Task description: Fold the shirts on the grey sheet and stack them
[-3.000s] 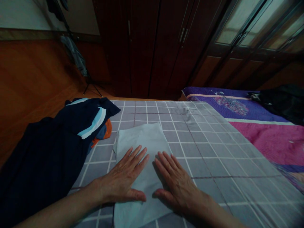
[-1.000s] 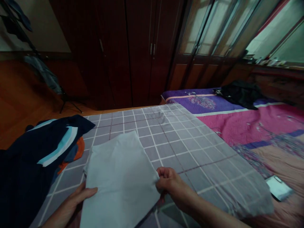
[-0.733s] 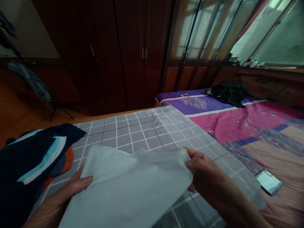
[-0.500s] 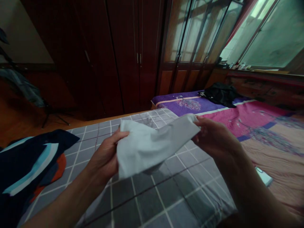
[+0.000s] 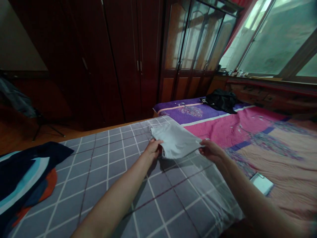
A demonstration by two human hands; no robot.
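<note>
A folded light grey-white cloth (image 5: 177,140) lies low over the far part of a grey checked bedspread (image 5: 99,172). Its near left edge is pinched by my left hand (image 5: 154,148), thumb on top. At the right corner, my right hand (image 5: 209,150) grips the cloth between thumb and fingers. The cloth's near edge looks slightly raised, with a shadow below it.
Dark blue clothing (image 5: 27,175) with an orange piece (image 5: 49,185) lies at the left. Beyond are dark wardrobes (image 5: 128,59). To the right, a purple and pink bed cover (image 5: 218,127) bears a black garment (image 5: 221,100) and a clipboard (image 5: 262,183).
Both hands have moved the cloth forward and down to the far part of the checked bedspread. It hung in the air before and now spreads flatter. The view has shifted slightly.
</note>
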